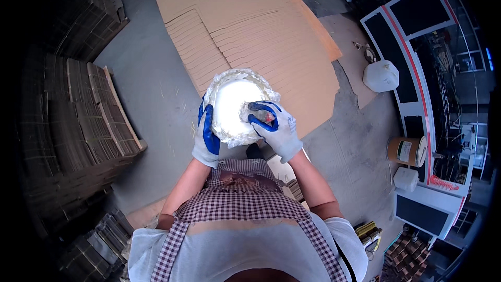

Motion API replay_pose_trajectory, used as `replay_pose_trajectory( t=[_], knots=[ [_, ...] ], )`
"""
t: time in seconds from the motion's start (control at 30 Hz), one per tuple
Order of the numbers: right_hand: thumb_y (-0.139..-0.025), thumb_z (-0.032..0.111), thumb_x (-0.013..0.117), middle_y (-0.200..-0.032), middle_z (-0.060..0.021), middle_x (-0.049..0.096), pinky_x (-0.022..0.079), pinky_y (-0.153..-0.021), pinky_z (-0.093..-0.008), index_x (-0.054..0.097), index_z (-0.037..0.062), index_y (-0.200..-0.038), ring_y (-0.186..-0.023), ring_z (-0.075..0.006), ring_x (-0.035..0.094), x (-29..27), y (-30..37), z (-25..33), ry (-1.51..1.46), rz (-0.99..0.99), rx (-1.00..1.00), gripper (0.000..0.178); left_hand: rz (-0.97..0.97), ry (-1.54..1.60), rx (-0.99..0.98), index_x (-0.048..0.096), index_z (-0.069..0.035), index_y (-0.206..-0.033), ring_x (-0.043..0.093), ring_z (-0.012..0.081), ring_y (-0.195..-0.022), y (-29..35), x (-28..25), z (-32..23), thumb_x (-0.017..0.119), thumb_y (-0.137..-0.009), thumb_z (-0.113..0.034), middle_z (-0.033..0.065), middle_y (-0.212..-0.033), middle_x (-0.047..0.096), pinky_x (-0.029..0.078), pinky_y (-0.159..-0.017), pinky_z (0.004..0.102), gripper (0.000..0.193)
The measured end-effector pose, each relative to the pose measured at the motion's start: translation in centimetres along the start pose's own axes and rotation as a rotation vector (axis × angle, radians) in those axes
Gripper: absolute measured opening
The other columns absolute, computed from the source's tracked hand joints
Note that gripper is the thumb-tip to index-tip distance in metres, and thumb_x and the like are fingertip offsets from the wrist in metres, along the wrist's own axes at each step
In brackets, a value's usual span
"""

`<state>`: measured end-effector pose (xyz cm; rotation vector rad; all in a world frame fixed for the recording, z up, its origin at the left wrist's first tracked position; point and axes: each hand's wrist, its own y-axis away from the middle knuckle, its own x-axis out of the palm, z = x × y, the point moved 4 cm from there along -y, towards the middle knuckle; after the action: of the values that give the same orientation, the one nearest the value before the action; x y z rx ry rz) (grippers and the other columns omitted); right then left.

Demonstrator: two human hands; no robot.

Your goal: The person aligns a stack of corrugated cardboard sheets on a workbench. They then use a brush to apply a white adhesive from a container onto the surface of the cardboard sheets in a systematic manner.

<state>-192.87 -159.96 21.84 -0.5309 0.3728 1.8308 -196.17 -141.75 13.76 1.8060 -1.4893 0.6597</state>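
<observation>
A round tub of smooth white stuff, like paste or glue, is held up in front of my apron. Its rim is thick with crusted, pale residue. My left hand, in a white glove with a blue coated palm, grips the tub's left side, thumb up along the wall. At the right edge of the white stuff, my right hand, gloved alike, has its fingers and thumb curled in a pinch. A small greyish lump shows at the fingertips, with some red inside the curl; its kind is unclear.
Beyond the tub lies a large stack of brown cardboard sheets, slit in places. Bundled cardboard stands on the left. Along the right runs a machine with white-framed dark panels; near it are a white jerrycan and a brown drum.
</observation>
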Motion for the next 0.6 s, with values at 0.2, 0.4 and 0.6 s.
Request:
replay_pose_trajectory(
  t=[0.2, 0.4, 0.6],
  knots=[
    [-0.080, 0.013, 0.077, -0.109, -0.0103, 0.070, 0.052, -0.091, -0.0329, 0.066, 0.0021, -0.114, -0.097, -0.0188, 0.068, 1.4, 3.3, 0.5, -0.074, -0.230, 0.149, 0.038, 0.148, -0.352, -0.049, 0.036, -0.002, -0.147, 0.045, 0.0218, -0.133, -0.4, 2.6, -2.3, 0.042, -0.105, -0.029, 0.0130, -0.146, 0.044, 0.036, -0.112, 0.0354, 0.051],
    [-0.092, 0.012, 0.066, -0.109, -0.0139, 0.068, 0.058, -0.077, -0.0337, 0.062, -0.0043, -0.115, -0.088, -0.0214, 0.069, 2.4, 6.8, -4.6, -1.024, -0.742, 0.279, 0.028, 0.191, -0.155, -0.218, 0.039, -0.003, -0.145, 0.047, 0.0221, -0.131, -1.8, -0.2, -0.5, 0.044, -0.104, -0.030, 0.0117, -0.141, 0.049, 0.038, -0.111, 0.0357, 0.049],
    [-0.097, 0.029, 0.062, -0.086, -0.0086, 0.069, 0.057, -0.064, -0.0295, 0.063, 0.0070, -0.104, -0.073, -0.0185, 0.067, 6.3, 7.0, -8.6, -1.528, -0.811, 0.493, 0.023, 0.272, -0.154, -0.221, 0.040, -0.006, -0.144, 0.050, 0.0220, -0.128, -3.6, -1.9, -0.3, 0.045, -0.104, -0.032, 0.0110, -0.140, 0.050, 0.042, -0.108, 0.0357, 0.048]
  ],
)
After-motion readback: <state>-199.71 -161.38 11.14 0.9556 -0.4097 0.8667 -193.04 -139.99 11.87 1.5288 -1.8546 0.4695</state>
